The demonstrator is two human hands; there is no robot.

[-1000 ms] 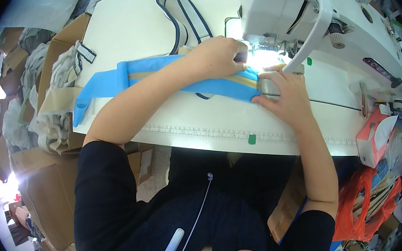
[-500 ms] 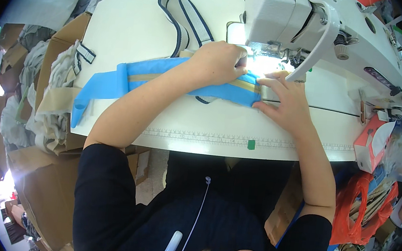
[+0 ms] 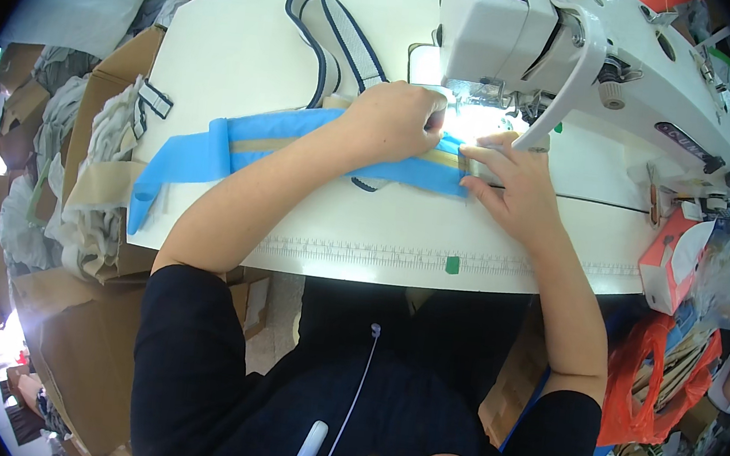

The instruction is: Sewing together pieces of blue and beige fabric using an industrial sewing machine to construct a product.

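A long blue fabric strip [image 3: 273, 125] with a tan band along its middle lies across the white sewing table, its left end folded over. My left hand [image 3: 394, 122] rests on it beside the lit needle area, fingers curled and pinching the cloth's far edge. At the strip's right end, my right hand [image 3: 517, 182] grips the edge with thumb and fingers, just under the pale curved lever of the sewing machine [image 3: 500, 42]. The fingertips nearest the needle are partly washed out by glare. A white strap with dark edges [image 3: 350, 35] loops behind the strip and passes beneath it.
A printed ruler [image 3: 362, 253] with a green mark runs along the table's front edge. To the left stands a cardboard box [image 3: 118, 77] heaped with pale fabric. A red and white tissue box [image 3: 673, 260] sits at the right corner, above a red plastic bag [image 3: 647, 382].
Both hands keep nearly the same hold on the blue strip. The whole view has shifted very slightly; nothing was let go.
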